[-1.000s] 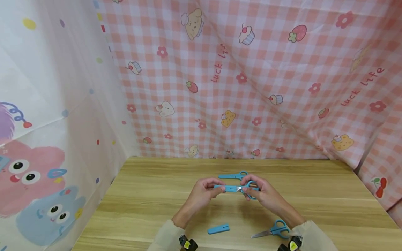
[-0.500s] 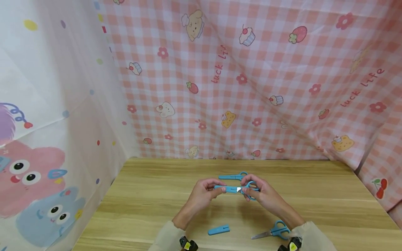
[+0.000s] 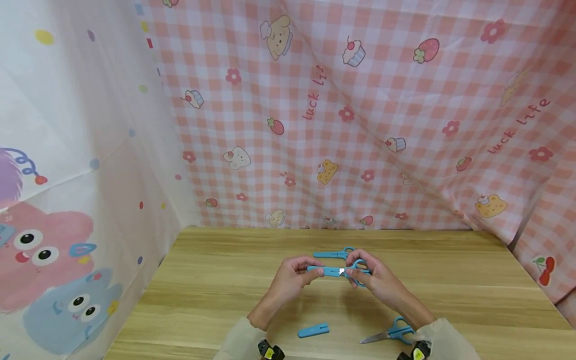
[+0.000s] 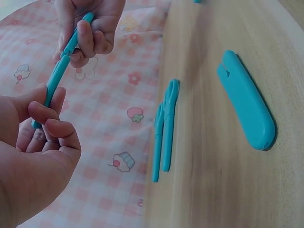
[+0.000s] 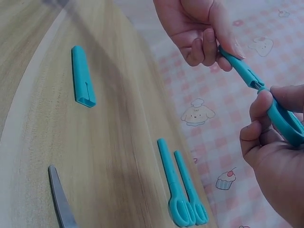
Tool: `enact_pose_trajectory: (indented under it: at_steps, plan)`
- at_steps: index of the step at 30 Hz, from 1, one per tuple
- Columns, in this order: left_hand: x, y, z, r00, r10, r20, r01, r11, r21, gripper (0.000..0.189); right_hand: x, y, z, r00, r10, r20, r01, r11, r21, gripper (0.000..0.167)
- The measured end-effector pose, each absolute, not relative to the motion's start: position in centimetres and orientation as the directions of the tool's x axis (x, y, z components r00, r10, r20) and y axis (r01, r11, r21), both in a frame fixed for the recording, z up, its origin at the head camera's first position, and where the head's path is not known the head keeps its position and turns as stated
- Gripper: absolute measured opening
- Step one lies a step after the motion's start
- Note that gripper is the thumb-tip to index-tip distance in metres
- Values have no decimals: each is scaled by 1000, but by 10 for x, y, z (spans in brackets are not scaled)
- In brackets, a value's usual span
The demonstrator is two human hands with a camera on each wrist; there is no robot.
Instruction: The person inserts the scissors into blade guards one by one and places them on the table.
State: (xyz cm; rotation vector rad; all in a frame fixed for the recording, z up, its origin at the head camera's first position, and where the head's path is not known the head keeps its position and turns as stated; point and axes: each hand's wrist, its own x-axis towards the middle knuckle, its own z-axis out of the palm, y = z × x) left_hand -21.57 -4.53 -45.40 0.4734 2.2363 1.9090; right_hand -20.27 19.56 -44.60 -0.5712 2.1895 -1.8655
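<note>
My left hand [image 3: 290, 277] pinches the closed end of a blue blade cover [image 3: 327, 271] above the table. Into its open end goes a pair of blue-handled scissors [image 3: 359, 268], gripped near the pivot by the thumb and fingers of my right hand [image 3: 375, 275]. A short bit of bare metal shows between cover and handles in the head view. Nearer my body lie a loose blue cover [image 3: 313, 330] and uncovered scissors [image 3: 388, 334], their blades pointing left. The right wrist view shows the loose cover's slotted open end.
Beyond my hands lie covered blue scissors [image 3: 332, 254]; the right wrist view shows a second covered pair [image 5: 190, 190] alongside. The wooden table [image 3: 216, 295] meets a pink checked cloth [image 3: 279, 175] at its back edge. A white printed cloth [image 3: 126, 200] hangs at left.
</note>
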Motion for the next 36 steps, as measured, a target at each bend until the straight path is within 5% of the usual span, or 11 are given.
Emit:
enact_pose_trajectory:
  at_steps: [36]
  plan:
    - [-214,-40,-456,-942,332,55,111,152,982,10,-200,191,-451,-901,-422,103,-162,105,-981,24]
